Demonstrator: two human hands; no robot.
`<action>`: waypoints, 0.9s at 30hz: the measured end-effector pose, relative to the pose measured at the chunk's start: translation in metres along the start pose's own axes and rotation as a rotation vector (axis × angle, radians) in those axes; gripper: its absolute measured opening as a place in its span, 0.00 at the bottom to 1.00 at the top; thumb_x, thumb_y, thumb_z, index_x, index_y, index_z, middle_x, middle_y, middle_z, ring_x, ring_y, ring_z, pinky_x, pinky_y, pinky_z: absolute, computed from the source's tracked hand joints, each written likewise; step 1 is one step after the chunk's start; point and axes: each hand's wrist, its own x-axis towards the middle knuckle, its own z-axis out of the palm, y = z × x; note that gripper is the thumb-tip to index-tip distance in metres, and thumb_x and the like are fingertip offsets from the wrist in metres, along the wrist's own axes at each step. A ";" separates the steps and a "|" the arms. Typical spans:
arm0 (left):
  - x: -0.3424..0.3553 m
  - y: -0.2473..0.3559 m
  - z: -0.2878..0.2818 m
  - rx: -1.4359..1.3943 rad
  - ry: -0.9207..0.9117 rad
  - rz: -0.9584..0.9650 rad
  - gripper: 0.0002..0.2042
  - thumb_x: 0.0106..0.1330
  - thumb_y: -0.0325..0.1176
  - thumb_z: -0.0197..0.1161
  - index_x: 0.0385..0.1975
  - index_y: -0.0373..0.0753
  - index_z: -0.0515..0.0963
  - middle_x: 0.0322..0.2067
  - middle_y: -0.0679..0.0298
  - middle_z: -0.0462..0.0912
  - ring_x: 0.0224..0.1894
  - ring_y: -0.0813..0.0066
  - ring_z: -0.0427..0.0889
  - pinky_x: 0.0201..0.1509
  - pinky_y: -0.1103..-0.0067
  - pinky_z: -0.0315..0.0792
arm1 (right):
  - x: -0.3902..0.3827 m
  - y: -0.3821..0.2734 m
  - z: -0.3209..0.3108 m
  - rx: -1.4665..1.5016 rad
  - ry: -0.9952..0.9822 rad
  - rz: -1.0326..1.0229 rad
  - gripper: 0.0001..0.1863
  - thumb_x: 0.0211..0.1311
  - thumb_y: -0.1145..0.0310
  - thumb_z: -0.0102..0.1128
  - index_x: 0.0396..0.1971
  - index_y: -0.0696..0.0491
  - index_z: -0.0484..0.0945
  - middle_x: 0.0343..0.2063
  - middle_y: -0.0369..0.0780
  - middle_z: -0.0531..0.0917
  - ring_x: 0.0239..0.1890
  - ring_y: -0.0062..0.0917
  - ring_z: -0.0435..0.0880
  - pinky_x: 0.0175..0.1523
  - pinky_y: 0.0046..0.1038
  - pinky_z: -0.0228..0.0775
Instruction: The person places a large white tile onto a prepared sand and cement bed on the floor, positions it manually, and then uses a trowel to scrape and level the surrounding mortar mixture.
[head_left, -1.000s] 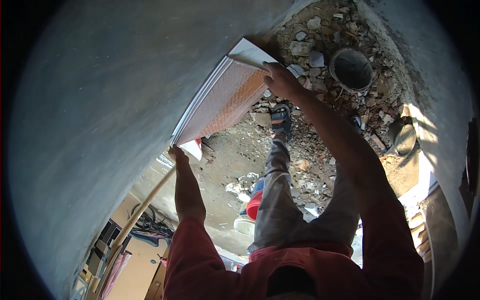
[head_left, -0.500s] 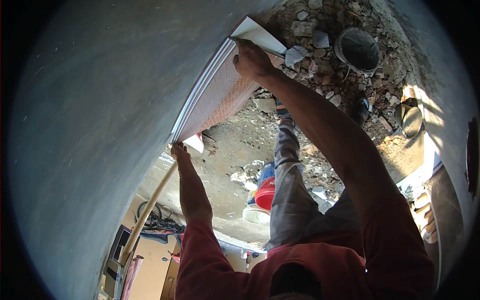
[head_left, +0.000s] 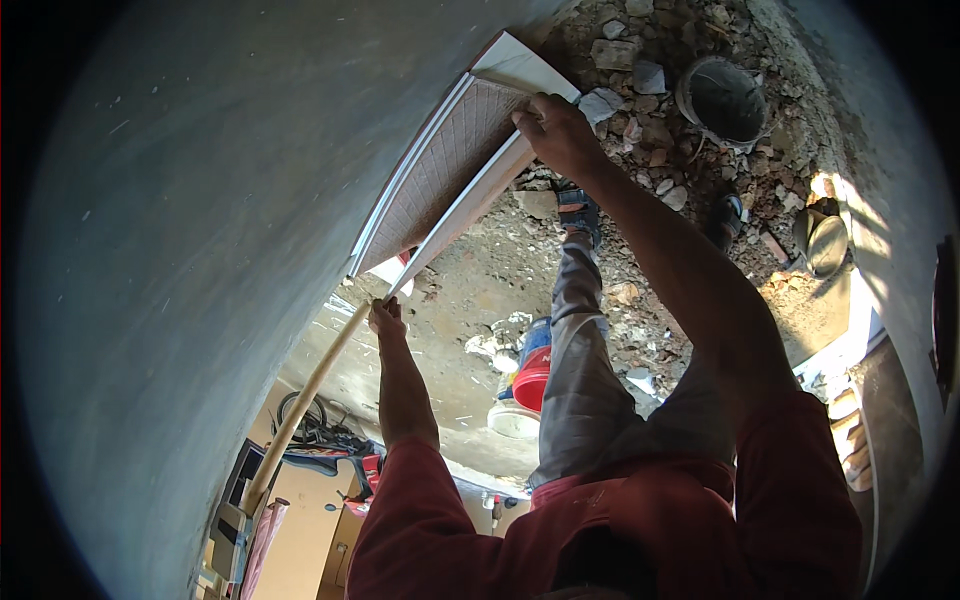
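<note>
A large rectangular tile with a white edge and a pinkish-beige face [head_left: 482, 196] is held tilted between both hands, its top edge apart from a stack of white-edged, ridged-backed tiles [head_left: 440, 165] leaning on the smooth grey plastered wall [head_left: 230, 170]. The left hand [head_left: 388, 316] grasps its near corner; the right hand [head_left: 562, 132] clasps the far end, fingers bent over the edge. A white glossy tile piece [head_left: 525, 66] shows beyond the stack.

A long pale wooden pole [head_left: 306, 404] slants down from beside the left hand. The bare, dusty grey floor [head_left: 450, 345] gives way to broken brick and stone rubble [head_left: 655, 135], where a round grey-filled tub [head_left: 722, 100] sits. Near the legs stand a red plastic bucket [head_left: 532, 385] and a blue bucket [head_left: 538, 334]. Sunlight strikes the right-hand wall [head_left: 868, 225].

The held tile's lower edge is hard to make out, so floor contact cannot be told. The left thumb is unclear. The trouser leg partly covers the red bucket, which bears a scrap of pale lettering. A dark bicycle [head_left: 302, 415] in the background is partly hidden.
</note>
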 end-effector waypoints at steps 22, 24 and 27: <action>-0.005 -0.075 0.028 1.572 -0.530 -0.075 0.31 0.66 0.51 0.36 0.42 0.26 0.77 0.42 0.34 0.77 0.51 0.41 0.75 0.55 0.61 0.67 | -0.026 0.110 0.016 -0.454 -1.081 0.339 0.16 0.55 0.67 0.54 0.35 0.65 0.80 0.34 0.52 0.83 0.36 0.42 0.85 0.36 0.38 0.80; -0.016 -0.080 0.018 1.641 -0.536 0.046 0.32 0.68 0.53 0.35 0.42 0.26 0.77 0.44 0.35 0.77 0.50 0.42 0.77 0.53 0.59 0.69 | -0.028 0.118 0.012 -0.517 -1.025 0.186 0.17 0.54 0.65 0.54 0.33 0.65 0.81 0.34 0.53 0.83 0.38 0.41 0.85 0.41 0.38 0.79; -0.046 -0.083 0.012 1.569 -0.478 -0.063 0.33 0.70 0.53 0.33 0.45 0.25 0.76 0.46 0.35 0.76 0.51 0.42 0.76 0.53 0.59 0.69 | -0.042 0.096 -0.004 -0.481 -0.890 0.518 0.15 0.51 0.69 0.52 0.35 0.58 0.84 0.43 0.50 0.82 0.47 0.42 0.82 0.51 0.37 0.75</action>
